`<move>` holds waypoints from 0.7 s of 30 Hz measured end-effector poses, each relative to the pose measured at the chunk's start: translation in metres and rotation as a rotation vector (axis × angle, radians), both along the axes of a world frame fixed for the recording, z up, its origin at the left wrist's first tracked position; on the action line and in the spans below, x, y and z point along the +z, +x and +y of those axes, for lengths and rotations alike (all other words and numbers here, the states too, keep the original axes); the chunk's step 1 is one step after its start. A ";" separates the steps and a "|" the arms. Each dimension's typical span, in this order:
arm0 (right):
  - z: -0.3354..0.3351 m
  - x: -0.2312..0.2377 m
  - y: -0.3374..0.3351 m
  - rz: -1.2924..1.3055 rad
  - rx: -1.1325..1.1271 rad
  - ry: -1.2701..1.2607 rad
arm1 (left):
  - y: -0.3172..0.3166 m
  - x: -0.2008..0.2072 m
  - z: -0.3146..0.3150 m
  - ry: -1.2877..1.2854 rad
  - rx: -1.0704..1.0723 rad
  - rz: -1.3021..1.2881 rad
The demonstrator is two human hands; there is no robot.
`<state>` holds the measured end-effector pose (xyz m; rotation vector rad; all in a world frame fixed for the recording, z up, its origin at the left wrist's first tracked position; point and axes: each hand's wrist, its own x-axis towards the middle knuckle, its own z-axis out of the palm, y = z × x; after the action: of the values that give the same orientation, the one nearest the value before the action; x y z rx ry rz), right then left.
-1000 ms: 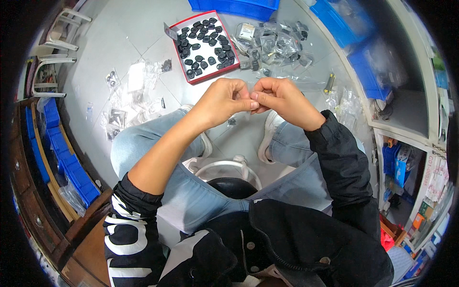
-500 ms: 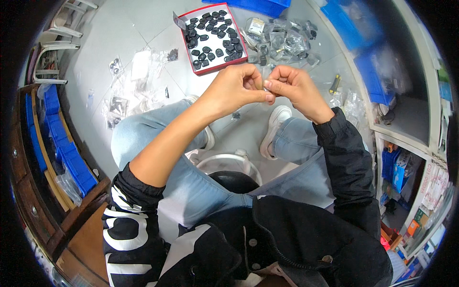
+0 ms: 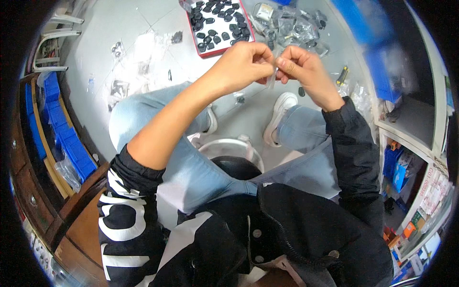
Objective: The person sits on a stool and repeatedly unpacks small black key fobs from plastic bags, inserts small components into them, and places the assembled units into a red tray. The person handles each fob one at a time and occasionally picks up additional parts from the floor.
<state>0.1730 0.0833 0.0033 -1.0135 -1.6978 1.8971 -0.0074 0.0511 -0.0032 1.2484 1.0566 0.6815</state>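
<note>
My left hand and my right hand meet in front of me, above the floor. Both are closed, with thumbs and fingers pinching a small clear plastic bag between them. Part of the bag hangs below the fingertips; the fingers hide the rest, and whether it contains anything I cannot tell. Just beyond my left hand lies a shallow red-edged box with a white inside, holding many loose black key-fob-like pieces. A small dark oval piece shows below my right hand, near my shoe.
Clear bags with dark items are heaped right of the box. More clear bags lie on the floor to the left. A yellow-and-black tool is at right. Blue bins line the left; a shelf unit stands right.
The view has tilted, so the box and floor sit higher in the picture. Both hands keep pinching together, and the clear bag shows more between them. The dark oval piece has come into sight.
</note>
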 end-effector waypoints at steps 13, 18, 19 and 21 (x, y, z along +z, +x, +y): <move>-0.001 -0.008 -0.017 -0.246 -0.061 0.467 | 0.005 0.001 -0.004 0.746 0.148 0.590; -0.005 -0.006 -0.020 -0.388 -0.119 0.577 | -0.005 0.003 0.006 0.930 0.307 0.779; -0.004 -0.006 -0.020 -0.388 -0.130 0.534 | -0.006 0.004 0.006 0.913 0.300 0.807; 0.001 -0.005 -0.017 -0.364 -0.137 0.437 | -0.007 0.004 0.008 0.881 0.283 0.850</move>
<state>0.1563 0.0846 -0.0015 -1.3007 -2.0583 1.2272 -0.0146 0.0589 0.0008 2.2938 1.7355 0.9000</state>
